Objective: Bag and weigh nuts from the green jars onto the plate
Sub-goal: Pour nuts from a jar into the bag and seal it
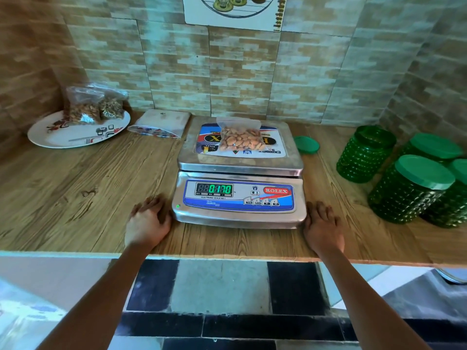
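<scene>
A clear bag of almonds (pixel 241 138) lies on the pan of a steel electronic scale (pixel 238 198); its display reads 0.170. My left hand (pixel 147 222) rests flat on the counter at the scale's left front corner. My right hand (pixel 322 226) rests flat at its right front corner. Neither hand holds anything. A white patterned plate (pixel 75 136) at the far left carries two filled nut bags (pixel 94 107). Several green jars (pixel 409 188) stand at the right; one open jar (pixel 365 152) has its green lid (pixel 306 145) lying beside the scale.
A flat stack of empty clear bags (pixel 161 123) lies between the plate and the scale. A tiled wall backs the wooden counter (pixel 75 188). The counter's front edge runs just below my wrists, with a tiled floor beneath.
</scene>
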Tool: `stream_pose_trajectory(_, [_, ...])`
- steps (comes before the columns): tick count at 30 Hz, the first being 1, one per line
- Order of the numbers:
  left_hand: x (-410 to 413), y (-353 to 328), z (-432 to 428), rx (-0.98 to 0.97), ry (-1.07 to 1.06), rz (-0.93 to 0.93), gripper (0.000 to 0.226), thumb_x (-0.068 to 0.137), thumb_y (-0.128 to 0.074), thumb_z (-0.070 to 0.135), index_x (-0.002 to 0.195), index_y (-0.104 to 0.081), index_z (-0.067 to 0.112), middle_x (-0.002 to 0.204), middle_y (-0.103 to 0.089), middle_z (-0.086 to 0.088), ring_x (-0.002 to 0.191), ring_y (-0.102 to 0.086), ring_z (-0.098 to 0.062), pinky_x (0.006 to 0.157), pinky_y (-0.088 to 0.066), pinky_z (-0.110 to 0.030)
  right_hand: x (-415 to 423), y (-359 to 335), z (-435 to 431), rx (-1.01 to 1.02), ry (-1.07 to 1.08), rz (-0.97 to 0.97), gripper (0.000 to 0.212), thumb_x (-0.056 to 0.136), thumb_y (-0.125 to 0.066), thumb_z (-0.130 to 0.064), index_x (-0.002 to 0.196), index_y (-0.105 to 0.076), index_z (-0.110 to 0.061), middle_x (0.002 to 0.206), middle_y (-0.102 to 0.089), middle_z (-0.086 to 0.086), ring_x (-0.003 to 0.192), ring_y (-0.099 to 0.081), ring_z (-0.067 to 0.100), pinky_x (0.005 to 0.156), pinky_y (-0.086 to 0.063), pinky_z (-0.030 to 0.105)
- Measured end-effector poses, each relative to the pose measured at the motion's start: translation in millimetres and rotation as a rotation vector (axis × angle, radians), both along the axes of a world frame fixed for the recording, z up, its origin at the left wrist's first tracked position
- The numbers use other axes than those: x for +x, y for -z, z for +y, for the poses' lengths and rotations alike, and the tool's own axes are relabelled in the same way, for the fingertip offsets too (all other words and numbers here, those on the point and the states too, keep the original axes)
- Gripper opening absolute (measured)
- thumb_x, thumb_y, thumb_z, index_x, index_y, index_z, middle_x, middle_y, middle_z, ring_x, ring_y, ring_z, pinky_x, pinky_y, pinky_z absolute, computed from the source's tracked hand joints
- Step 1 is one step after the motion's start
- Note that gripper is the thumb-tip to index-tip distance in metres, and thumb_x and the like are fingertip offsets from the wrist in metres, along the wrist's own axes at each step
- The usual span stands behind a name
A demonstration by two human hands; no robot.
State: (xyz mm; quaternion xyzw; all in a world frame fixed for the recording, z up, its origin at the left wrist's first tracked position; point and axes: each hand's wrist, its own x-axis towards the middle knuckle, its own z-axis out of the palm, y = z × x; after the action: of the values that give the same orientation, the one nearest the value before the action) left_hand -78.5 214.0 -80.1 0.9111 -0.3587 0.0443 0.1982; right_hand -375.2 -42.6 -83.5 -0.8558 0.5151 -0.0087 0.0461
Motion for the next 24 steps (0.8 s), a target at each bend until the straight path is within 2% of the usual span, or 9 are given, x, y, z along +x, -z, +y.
stream_pose_trajectory(9, [0.9,0.7,1.5,-0.014,0.003,0.011,0.042,0.085,-0.062,0.021,0.124,-0.059,0.008,0.132,-0.055,-0.011,0.121,-0.051,-0.032,0.105,-0.034,-0.046,1.0,2.6,-2.1,0.010,0.005,0.005,0.054,0.100,-0.011,-0.042,0.151,-0.004,-0.025,0.159,-0.002,0.002,0.146,0.000,0.023,0.118,-0.006,0.043])
stream_pose_trajectory(12, [0.2,-0.6,1.6,-0.013,-0.001,0.017,0.047,0.082,-0.051,0.032,0.121,-0.061,0.007,0.130,-0.057,-0.011,0.119,-0.053,-0.032,0.103,-0.037,-0.046,0.7,3.6,-2.3,-0.005,0.007,-0.003,0.054,0.100,-0.012,-0.043,0.150,-0.005,-0.026,0.159,-0.003,0.002,0.146,-0.002,0.023,0.118,-0.006,0.043])
stream_pose_trajectory(15, [-3.0,-2.9,1.6,-0.039,0.000,0.009,0.052,0.076,-0.046,0.032,0.117,-0.064,0.005,0.124,-0.061,-0.014,0.110,-0.057,-0.036,0.097,-0.041,-0.047,0.2,2.9,-1.3,-0.018,0.009,-0.043,0.053,0.100,-0.015,-0.041,0.150,-0.012,-0.026,0.158,-0.008,0.001,0.145,-0.005,0.023,0.117,-0.008,0.044])
stream_pose_trajectory(20, [-5.3,-6.7,1.7,-0.041,-0.009,0.016,0.041,0.083,-0.056,0.025,0.118,-0.063,0.004,0.125,-0.060,-0.015,0.112,-0.056,-0.037,0.097,-0.041,-0.048,-2.1,1.8,-1.1,-0.048,0.027,-0.156,0.048,0.099,-0.028,-0.040,0.146,-0.030,-0.025,0.155,-0.023,0.000,0.143,-0.016,0.023,0.116,-0.013,0.042])
stream_pose_trajectory(24, [-2.8,-4.1,2.3,-0.044,0.007,0.006,0.050,0.078,-0.045,0.034,0.113,-0.065,0.004,0.120,-0.063,-0.015,0.108,-0.058,-0.036,0.093,-0.044,-0.047,-4.3,6.9,-3.8,-0.077,0.046,-0.250,0.043,0.097,-0.040,-0.036,0.137,-0.045,-0.023,0.148,-0.038,0.001,0.138,-0.029,0.024,0.114,-0.019,0.042])
